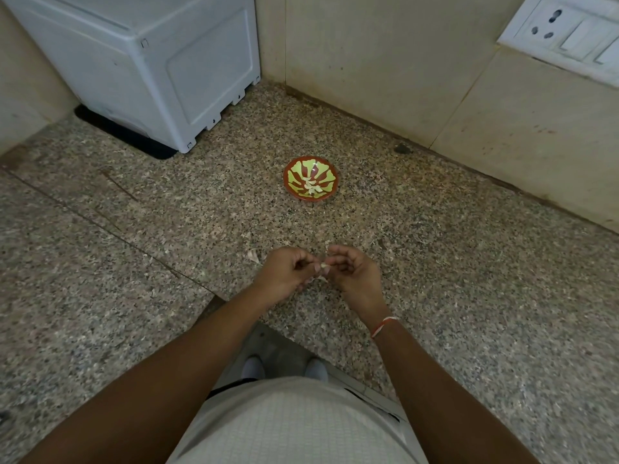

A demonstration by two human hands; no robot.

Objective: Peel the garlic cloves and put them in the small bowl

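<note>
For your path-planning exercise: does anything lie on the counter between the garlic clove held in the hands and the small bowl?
Nothing visible does. Bare granite counter lies between the garlic clove, pinched by left hand and right hand, and the small bowl.

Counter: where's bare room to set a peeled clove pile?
Free: granite counter right of the small bowl, and left between white appliance and hands. Crowded: garlic skins around both hands, left hand, right hand.
</note>
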